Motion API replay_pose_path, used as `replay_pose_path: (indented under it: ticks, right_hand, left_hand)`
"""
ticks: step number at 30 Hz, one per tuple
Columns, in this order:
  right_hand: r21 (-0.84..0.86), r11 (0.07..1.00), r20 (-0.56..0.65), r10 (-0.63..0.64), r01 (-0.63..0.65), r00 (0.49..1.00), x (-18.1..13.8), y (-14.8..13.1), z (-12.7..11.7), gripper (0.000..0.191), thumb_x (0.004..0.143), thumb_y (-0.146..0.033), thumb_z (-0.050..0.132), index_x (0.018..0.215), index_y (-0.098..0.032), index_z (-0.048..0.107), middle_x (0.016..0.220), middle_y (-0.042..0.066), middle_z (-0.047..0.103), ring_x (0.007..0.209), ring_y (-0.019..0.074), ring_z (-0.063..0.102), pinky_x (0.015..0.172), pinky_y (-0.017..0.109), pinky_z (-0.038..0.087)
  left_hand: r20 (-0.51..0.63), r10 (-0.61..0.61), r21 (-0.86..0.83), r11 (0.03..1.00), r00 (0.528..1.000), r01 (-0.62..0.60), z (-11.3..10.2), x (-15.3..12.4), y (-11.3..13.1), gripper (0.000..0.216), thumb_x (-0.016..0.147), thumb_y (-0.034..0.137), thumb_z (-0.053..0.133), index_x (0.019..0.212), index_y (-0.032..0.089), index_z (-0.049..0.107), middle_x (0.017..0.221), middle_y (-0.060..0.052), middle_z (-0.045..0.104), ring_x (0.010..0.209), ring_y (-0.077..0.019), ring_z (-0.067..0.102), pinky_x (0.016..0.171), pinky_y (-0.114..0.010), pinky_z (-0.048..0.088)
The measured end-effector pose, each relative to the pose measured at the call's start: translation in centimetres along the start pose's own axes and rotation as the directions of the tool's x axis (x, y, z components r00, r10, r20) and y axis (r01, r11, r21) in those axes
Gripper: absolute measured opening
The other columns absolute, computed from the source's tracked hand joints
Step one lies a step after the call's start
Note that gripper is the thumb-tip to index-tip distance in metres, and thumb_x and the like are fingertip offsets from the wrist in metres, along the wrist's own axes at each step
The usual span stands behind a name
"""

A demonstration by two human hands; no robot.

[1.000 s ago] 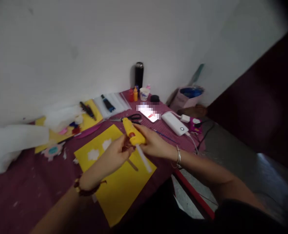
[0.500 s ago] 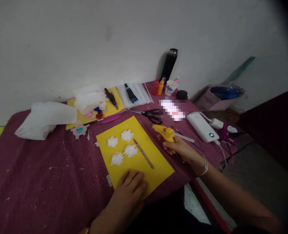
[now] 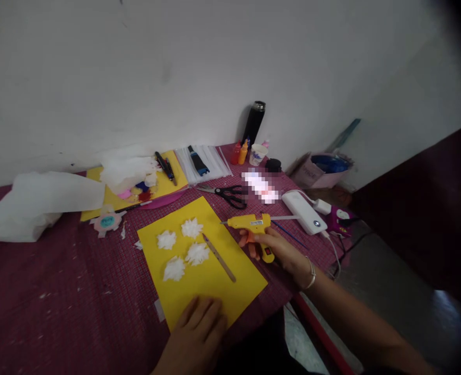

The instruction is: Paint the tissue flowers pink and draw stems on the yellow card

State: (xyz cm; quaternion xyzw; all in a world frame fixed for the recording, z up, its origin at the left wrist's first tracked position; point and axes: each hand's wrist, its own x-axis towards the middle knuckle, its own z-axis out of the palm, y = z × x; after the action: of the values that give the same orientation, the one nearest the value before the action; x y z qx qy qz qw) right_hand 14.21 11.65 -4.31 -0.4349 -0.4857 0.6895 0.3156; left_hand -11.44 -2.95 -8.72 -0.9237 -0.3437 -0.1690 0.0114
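Observation:
In my right hand (image 3: 271, 247) is a yellow glue gun (image 3: 249, 223), its nozzle pointing left over the right edge of a yellow sheet (image 3: 234, 304). A clear glue stick (image 3: 285, 217) juts from its back. My left hand (image 3: 199, 328) lies flat on the sheet's near edge with fingers stretched. Several white ruffled paper pieces sit on the sheet, among them a far one (image 3: 191, 227) and a near-left one (image 3: 174, 269). A thin brown stick with a dark tip (image 3: 219, 259) lies to their right.
Black scissors (image 3: 228, 194), a blurred bright rectangle (image 3: 260, 186) and a white power bank (image 3: 304, 212) lie beyond the glue gun. Paint bottles (image 3: 243, 153), a paper cup (image 3: 258, 154) and a black flask (image 3: 254, 125) stand near the wall. White paper (image 3: 58, 198) lies at left.
My right hand has turned the glue gun, so its side now faces me and its nozzle points left. The whole view has shifted somewhat. My left hand stays on the sheet.

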Motion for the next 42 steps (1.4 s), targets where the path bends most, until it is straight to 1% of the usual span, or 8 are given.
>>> replay_pose_path:
  ticks: [6,10,17,24,29,32,37,42]
  right_hand:
    - [0.103,0.994,0.044,-0.045,0.04,0.998,0.3,0.6,-0.7,0.029,0.082,-0.036,0.061,0.1,-0.015,0.071,0.086,0.006,0.075,0.052,0.0092,0.057,0.047,0.021,0.045]
    - [0.089,0.995,0.042,-0.05,0.047,0.998,0.4,0.0,-0.8,0.03,0.082,-0.034,0.061,0.102,-0.015,0.07,0.089,0.007,0.075,0.053,0.0095,0.057,0.047,0.022,0.045]
    - [-0.205,0.962,-0.157,-0.214,0.18,0.964,-0.6,-5.2,-1.1,0.031,0.077,-0.03,0.069,0.105,-0.018,0.068,0.099,0.007,0.071,0.066,0.0126,0.059,0.054,0.024,0.046]
    - [-0.383,0.881,-0.164,-0.361,0.278,0.918,0.9,-5.3,-0.9,0.04,0.082,-0.042,0.068,0.115,-0.021,0.068,0.115,0.009,0.072,0.103,0.0262,0.067,0.092,0.044,0.053]
    - [-0.445,0.833,-0.021,-0.378,0.33,0.926,3.3,-2.7,-0.1,0.041,0.087,-0.042,0.062,0.122,-0.021,0.065,0.122,0.007,0.071,0.11,0.0264,0.067,0.101,0.045,0.05]
    - [-0.542,0.753,0.114,-0.374,0.374,0.92,3.6,-1.9,0.0,0.036,0.089,-0.038,0.061,0.12,-0.022,0.066,0.119,0.006,0.072,0.105,0.0243,0.068,0.096,0.042,0.053]
    - [-0.752,0.6,-0.03,-0.446,0.273,0.895,3.1,-2.3,-1.8,0.026,0.089,-0.038,0.06,0.108,-0.021,0.068,0.102,0.005,0.074,0.086,0.0202,0.069,0.079,0.034,0.056]
    - [-0.946,0.296,-0.28,-0.537,-0.133,0.796,2.0,-5.2,-6.7,0.024,0.095,-0.035,0.051,0.107,-0.019,0.063,0.099,0.007,0.07,0.085,0.021,0.066,0.076,0.031,0.051]
  left_hand:
    - [-0.087,0.077,0.153,0.986,0.993,-0.063,-0.6,0.2,-1.0,0.034,0.085,0.008,0.046,0.108,0.022,0.066,0.113,-0.002,0.072,0.107,-0.0201,0.062,0.1,-0.033,0.042]
    - [-0.086,0.022,0.196,0.981,0.996,-0.005,-1.2,0.1,-2.0,0.035,0.082,0.008,0.046,0.105,0.025,0.067,0.112,-0.002,0.073,0.103,-0.0202,0.065,0.09,-0.032,0.049]
    - [0.046,-0.032,-0.081,0.996,0.998,0.036,-3.9,0.9,-2.4,0.037,0.085,0.031,0.06,0.122,0.024,0.061,0.114,-0.002,0.074,0.095,-0.0176,0.07,0.083,-0.026,0.057]
    - [-0.156,-0.319,-0.062,0.948,0.935,0.313,-6.7,-0.4,-11.5,0.032,0.091,0.043,0.056,0.115,0.025,0.066,0.106,-0.006,0.075,0.096,-0.0219,0.072,0.085,-0.031,0.058]
    - [-0.198,-0.518,-0.07,0.854,0.832,0.515,-4.5,-2.4,-17.4,0.045,0.093,0.054,0.047,0.112,0.018,0.067,0.112,-0.011,0.072,0.104,-0.0271,0.069,0.093,-0.041,0.056]
    - [-0.228,-0.536,-0.052,0.84,0.813,0.539,-2.9,-4.0,-19.0,0.045,0.093,0.053,0.046,0.116,0.019,0.064,0.114,-0.012,0.071,0.105,-0.0285,0.068,0.094,-0.045,0.056]
    - [-0.162,-0.471,-0.066,0.882,0.867,0.467,-0.8,-6.2,-20.7,0.045,0.091,0.059,0.047,0.106,0.021,0.066,0.116,-0.011,0.068,0.105,-0.031,0.067,0.097,-0.053,0.052]
    - [-0.156,-0.461,-0.061,0.887,0.874,0.457,0.3,-7.1,-21.6,0.042,0.089,0.057,0.05,0.111,0.023,0.064,0.12,-0.011,0.067,0.109,-0.0311,0.065,0.1,-0.052,0.05]
